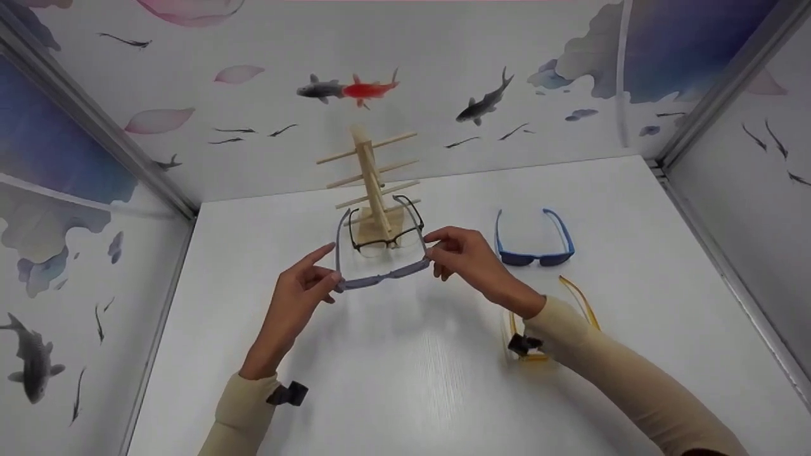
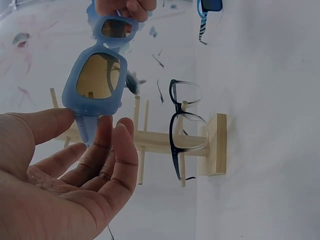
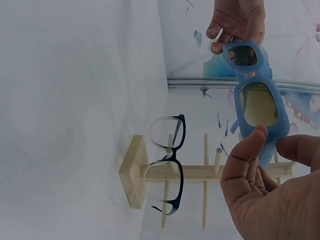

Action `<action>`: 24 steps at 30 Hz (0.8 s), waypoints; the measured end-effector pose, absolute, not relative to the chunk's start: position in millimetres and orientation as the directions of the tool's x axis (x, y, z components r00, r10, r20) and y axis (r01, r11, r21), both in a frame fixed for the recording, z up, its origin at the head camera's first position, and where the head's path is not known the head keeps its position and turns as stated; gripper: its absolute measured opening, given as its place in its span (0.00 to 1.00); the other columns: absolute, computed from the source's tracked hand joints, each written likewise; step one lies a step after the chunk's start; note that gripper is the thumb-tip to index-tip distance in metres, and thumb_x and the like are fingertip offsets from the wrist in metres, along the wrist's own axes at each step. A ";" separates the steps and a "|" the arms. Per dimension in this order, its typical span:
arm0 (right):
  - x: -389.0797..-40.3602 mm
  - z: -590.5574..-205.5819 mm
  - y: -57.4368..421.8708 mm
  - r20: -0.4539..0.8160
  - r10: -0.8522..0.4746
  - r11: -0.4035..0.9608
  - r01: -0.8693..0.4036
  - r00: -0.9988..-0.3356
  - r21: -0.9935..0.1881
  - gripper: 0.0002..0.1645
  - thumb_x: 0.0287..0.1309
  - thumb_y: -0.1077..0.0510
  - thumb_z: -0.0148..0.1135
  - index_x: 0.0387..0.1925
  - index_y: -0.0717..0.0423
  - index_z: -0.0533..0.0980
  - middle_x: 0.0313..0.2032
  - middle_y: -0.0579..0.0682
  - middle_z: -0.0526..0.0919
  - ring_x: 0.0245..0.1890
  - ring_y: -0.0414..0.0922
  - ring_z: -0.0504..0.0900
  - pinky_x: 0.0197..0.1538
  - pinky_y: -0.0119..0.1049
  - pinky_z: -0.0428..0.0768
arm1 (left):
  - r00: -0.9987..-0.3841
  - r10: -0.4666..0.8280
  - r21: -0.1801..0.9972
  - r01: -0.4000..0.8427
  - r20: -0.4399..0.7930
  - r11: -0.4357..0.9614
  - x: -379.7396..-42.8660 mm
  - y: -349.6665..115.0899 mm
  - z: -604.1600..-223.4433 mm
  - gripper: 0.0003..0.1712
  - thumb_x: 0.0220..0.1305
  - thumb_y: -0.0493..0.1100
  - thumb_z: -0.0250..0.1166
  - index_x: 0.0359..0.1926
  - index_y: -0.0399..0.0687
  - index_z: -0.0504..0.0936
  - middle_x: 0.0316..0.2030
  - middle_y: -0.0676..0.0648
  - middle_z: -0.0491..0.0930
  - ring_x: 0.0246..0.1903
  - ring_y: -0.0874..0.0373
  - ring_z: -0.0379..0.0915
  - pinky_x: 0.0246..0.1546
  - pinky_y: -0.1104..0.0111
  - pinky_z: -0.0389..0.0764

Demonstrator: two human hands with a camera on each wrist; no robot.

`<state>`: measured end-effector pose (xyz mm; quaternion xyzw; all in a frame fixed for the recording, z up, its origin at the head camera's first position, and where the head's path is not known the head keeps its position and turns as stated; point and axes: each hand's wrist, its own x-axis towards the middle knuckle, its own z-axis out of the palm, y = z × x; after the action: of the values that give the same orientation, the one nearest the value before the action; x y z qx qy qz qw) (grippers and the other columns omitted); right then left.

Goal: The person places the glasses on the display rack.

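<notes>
Blue sunglasses and yellow glasses, partly hidden by a sleeve, lie on the worktop; a wooden stand bears black-framed glasses. The thick-framed, tinted pale-blue sunglasses hang before it, pinched at opposite ends by left grip and right grip.

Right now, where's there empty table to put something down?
Bare table lies in front, between the left sleeve and yellow glasses; left of the stand; and right of the blue sunglasses. It's crowded at the stand: black glasses rest there, and the left hand and right hand hold light-blue sunglasses nearby.
</notes>
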<state>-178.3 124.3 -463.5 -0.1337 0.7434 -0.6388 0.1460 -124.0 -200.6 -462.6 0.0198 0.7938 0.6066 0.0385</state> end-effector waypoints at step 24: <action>-226.3 -463.4 121.8 -0.131 -0.371 0.155 0.078 -0.919 -0.985 0.22 0.76 0.59 0.64 0.64 0.69 0.80 0.41 0.56 0.89 0.33 0.45 0.86 0.40 0.33 0.88 | -1.000 0.011 0.974 -0.012 -0.015 0.228 -157.9 -193.5 -461.8 0.20 0.80 0.37 0.67 0.69 0.48 0.87 0.46 0.40 0.88 0.45 0.48 0.84 0.39 0.68 0.89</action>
<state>-226.3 121.8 -463.4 -0.0991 0.7397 -0.6423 0.1747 -157.9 -193.5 -461.8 -0.0002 0.7835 0.6213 0.0092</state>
